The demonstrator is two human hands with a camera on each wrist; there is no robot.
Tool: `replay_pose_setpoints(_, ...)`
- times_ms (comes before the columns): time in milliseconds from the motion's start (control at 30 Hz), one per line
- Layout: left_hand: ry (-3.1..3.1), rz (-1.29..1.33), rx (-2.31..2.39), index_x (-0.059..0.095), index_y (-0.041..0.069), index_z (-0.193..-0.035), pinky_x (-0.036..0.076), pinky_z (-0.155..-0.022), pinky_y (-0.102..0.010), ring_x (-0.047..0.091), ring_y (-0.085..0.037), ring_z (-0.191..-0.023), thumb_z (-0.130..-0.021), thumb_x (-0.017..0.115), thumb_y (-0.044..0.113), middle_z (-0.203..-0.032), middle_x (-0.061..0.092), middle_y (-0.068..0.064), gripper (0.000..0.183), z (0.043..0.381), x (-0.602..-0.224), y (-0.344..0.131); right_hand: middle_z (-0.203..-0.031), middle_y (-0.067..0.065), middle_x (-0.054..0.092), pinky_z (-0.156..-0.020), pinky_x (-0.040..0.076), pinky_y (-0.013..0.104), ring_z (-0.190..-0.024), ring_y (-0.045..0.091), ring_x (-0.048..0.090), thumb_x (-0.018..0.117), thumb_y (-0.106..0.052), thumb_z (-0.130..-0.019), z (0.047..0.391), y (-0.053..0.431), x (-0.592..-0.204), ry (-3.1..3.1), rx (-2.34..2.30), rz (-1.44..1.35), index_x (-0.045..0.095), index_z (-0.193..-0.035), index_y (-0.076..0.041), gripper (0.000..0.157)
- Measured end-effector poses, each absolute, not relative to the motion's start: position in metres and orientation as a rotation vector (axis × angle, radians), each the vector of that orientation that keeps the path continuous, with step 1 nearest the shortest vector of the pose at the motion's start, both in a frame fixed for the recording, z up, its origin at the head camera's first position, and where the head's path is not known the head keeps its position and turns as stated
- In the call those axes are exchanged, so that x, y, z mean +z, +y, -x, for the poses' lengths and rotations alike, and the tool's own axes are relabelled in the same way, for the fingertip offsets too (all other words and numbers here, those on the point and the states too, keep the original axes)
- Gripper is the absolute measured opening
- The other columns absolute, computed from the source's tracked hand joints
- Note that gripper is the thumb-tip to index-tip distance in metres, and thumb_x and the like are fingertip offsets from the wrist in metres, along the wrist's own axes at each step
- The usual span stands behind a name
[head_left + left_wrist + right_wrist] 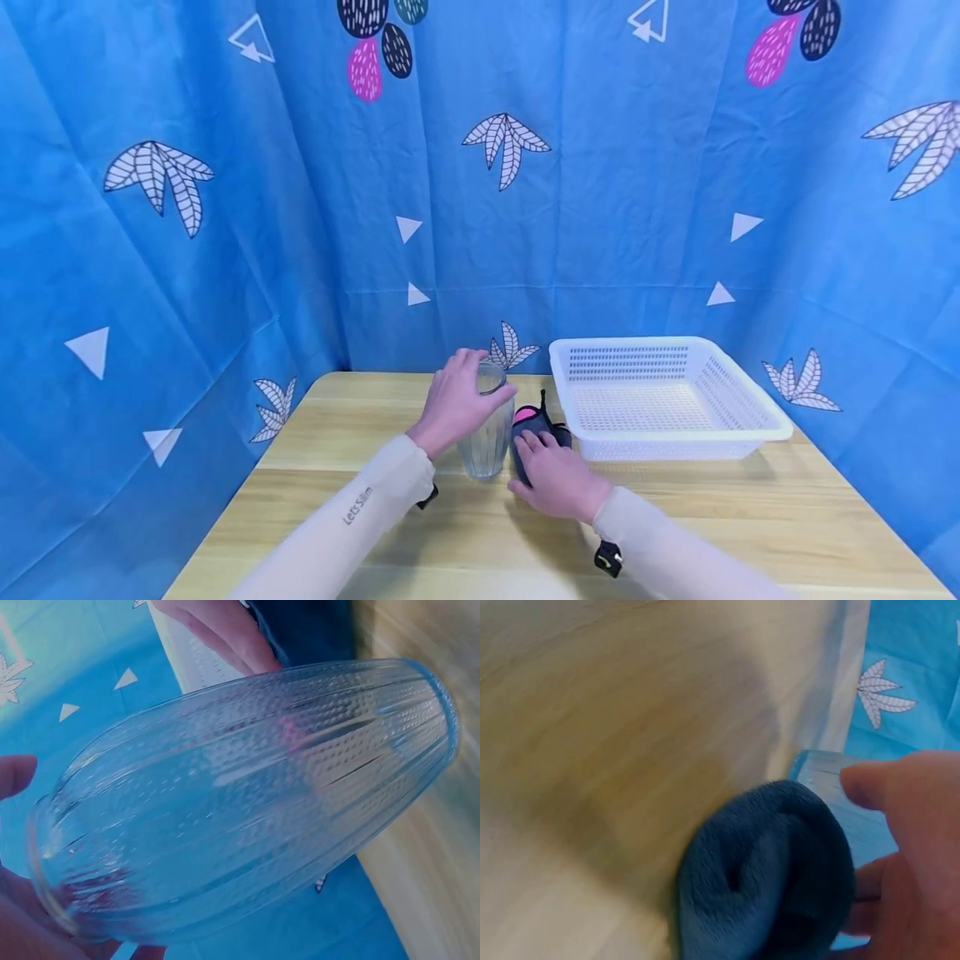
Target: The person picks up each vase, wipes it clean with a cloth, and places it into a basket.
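Note:
A tall clear ribbed glass vase [487, 446] stands upright on the table. At its top, my left hand [455, 404] reaches around the rim, thumb spread in front and fingers at the far side. The left wrist view has the vase [247, 802] filling the frame, with a fingertip [15, 776] apart from the rim. Just right of the vase lies a dark grey plush item [742, 877] with a pink patch and a black loop. My right hand [558, 475] rests fingers on top of it, thumb extended along its left side. The hand hides much of it.
A white perforated plastic basket [750, 433] stands at the back right, close beside the plush item. The wooden table [352, 408] ends at a patterned blue curtain [495, 242] behind and at both sides.

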State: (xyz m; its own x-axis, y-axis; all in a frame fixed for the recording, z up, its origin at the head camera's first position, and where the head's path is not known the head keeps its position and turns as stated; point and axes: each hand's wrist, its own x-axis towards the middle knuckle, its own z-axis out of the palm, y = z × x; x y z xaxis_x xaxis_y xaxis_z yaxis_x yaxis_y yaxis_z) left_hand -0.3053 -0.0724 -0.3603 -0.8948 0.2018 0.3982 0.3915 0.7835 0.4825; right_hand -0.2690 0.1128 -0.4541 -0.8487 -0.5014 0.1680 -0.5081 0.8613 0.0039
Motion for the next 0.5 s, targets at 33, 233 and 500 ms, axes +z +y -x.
replay_pose_setpoints(33, -2.645, 0.443, -0.816, 0.051, 0.009, -0.144, 0.040, -0.106, -0.050, 0.050, -0.029, -0.128, -0.089, 0.064, 0.061, -0.139, 0.053, -0.008, 0.077, 0.306, -0.362, -0.072, -0.146, 0.024, 0.052, -0.099, 0.050, 0.056, -0.128, 0.050, 0.052, 0.062, -0.051, -0.094, 0.270, 0.111, -0.457, -2.883, 0.062, -0.760, 0.050, -0.143, 0.005, 0.076)
replay_pose_setpoints(233, -2.629, 0.417, -0.874, 0.050, 0.009, -0.143, 0.040, -0.104, -0.047, 0.049, -0.027, -0.123, -0.090, 0.066, 0.048, -0.134, 0.053, -0.007, 0.068, 0.307, -0.369, -0.069, -0.145, 0.033, 0.047, -0.092, 0.054, 0.056, -0.118, 0.054, 0.057, 0.071, -0.048, -0.086, 0.275, 0.104, -0.466, -2.932, 0.013, -0.570, 0.046, -0.143, 0.011, 0.086)
replay_pose_setpoints(500, -2.641, 0.408, -0.889, 0.048, 0.011, -0.143, 0.042, -0.104, -0.046, 0.048, -0.025, -0.120, -0.091, 0.066, 0.045, -0.132, 0.053, -0.005, 0.064, 0.308, -0.369, -0.067, -0.125, 0.040, 0.058, -0.071, 0.060, 0.047, -0.090, 0.042, 0.069, 0.083, -0.038, -0.074, 0.276, 0.102, -0.465, -2.951, -0.025, -0.505, 0.049, -0.139, 0.014, 0.090)
